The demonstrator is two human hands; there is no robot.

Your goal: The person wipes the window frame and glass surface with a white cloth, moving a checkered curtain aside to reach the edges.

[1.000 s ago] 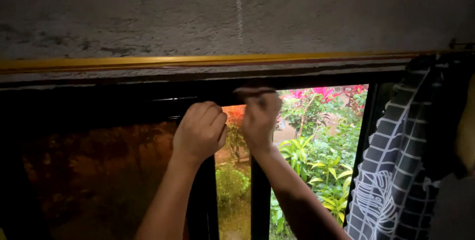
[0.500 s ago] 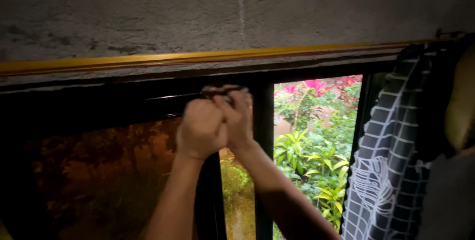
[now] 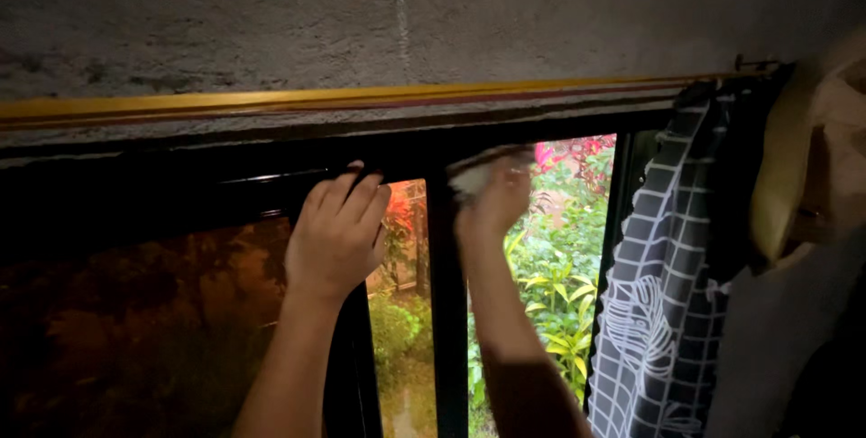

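Both hands are raised to the upper part of a dark window frame (image 3: 446,312). Left hand (image 3: 336,235) is laid flat against the top rail of the left sash (image 3: 271,181), fingers extended and slightly curled over its edge, gripping nothing loose; this placement reads as a brace that steadies the sash or the body. Right hand (image 3: 496,199) is closed around a pale cloth (image 3: 478,172), which is bunched in the fingers and pressed against the underside of the top rail, just right of the vertical bar. The cloth is blurred, so its exact fold cannot be told. Holding it wadded in this way keeps a thick pad between fingers and frame, which suits rubbing along a narrow ledge. Above the frame runs a yellow trim strip (image 3: 361,97) under a rough grey wall (image 3: 271,14). To the right hangs a dark curtain with a white grid pattern (image 3: 667,294), gathered to the side and well apart from both hands. Green plants and red flowers (image 3: 559,248) show through the glass.
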